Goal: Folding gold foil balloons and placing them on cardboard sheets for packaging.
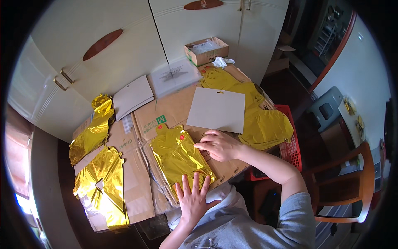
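Left hand [192, 199], right hand [217, 145] flat on one of four gold foil balloons [178, 155].

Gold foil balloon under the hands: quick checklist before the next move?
1. Left hand flat on the near end of the gold foil balloon, fingers spread: ok.
2. Right hand at the balloon's right edge, fingers on the foil: ok.
3. Balloon lying flat on the cardboard: not ok, the foil is wrinkled.
4. Grey card sheet apart from the balloon: ok.
5. Other gold balloons at the left and the yellow pile at the right apart from the hands: ok.
6. Valve or opening state: cannot tell.
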`<state>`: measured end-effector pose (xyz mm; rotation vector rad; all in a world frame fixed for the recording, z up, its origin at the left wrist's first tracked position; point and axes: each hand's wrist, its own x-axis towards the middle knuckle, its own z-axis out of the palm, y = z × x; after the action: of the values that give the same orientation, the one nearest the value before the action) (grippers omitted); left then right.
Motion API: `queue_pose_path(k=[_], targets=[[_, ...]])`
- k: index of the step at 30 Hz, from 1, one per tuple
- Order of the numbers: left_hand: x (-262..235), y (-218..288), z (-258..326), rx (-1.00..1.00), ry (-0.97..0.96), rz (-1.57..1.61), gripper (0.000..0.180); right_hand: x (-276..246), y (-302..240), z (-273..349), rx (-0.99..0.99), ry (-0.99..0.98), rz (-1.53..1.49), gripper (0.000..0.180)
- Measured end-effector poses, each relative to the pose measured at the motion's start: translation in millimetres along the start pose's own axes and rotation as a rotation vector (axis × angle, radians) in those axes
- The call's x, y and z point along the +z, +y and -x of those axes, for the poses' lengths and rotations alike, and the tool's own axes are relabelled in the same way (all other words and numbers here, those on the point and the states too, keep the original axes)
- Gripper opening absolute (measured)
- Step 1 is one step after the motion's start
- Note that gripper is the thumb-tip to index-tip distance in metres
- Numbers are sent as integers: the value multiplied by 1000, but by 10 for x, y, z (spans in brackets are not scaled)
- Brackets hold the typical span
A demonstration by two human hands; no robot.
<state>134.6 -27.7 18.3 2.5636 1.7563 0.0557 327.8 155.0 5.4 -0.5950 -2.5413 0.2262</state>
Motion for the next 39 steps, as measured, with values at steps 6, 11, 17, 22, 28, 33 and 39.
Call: queue_pose_path(k=[6, 11, 17, 22, 28, 33, 39], targets=[[23, 0, -3, 24, 40, 26, 102, -28, -25, -83, -38, -2, 24, 59], [-18, 11, -14, 14, 22, 21, 103, 32, -4, -176, 14, 20, 59, 58], [9, 2, 6, 18, 26, 18, 104, 75, 22, -110, 64, 1, 119, 58], [29, -3, -3, 22, 37, 14, 104, 88, 43, -147, 85, 14, 90, 57], [34, 4, 6, 15, 11, -1, 105, 205, 137, -250, 163, 27, 102, 57], [20, 11, -4, -4, -18, -13, 101, 239, 190, -285, 233, -49, 57, 69], [43, 4, 0, 4, -19, -7, 104, 25, 84, -311, 279, -307, -1, 97]])
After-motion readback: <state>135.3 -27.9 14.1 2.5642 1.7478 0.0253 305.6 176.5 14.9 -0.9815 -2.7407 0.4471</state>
